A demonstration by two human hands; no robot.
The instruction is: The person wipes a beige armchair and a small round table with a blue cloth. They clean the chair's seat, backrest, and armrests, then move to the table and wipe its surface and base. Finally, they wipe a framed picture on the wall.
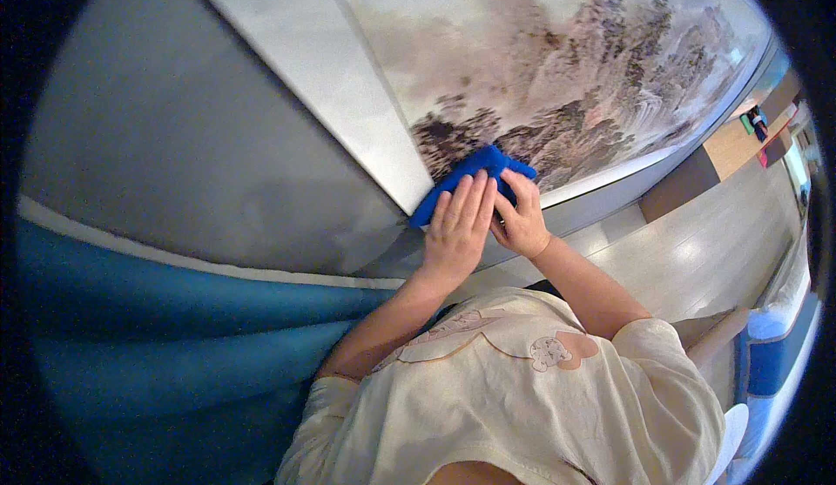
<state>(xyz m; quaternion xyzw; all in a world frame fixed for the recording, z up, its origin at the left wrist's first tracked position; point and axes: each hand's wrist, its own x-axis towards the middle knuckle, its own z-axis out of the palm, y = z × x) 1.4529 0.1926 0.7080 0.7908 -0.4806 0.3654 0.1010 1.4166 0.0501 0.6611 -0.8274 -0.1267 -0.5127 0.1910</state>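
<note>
A blue cloth (493, 162) lies against the lower left corner of a large framed landscape picture (555, 73). Flat on the cloth rests my left hand (460, 227), its fingers extended and close together. Beside it, my right hand (522, 217) has its fingers bent over the cloth's right part, gripping it. The cloth covers the corner of the picture's wide white border (339, 86) and part of the dark painted trees. Both palms are hidden from view.
A grey wall (196, 132) runs left of the picture, with a blue curtain (196, 341) below it. To the right are a wooden shelf unit (686, 184) holding small items, a pale floor (679, 250) and a blue-and-white bed cover (771, 367).
</note>
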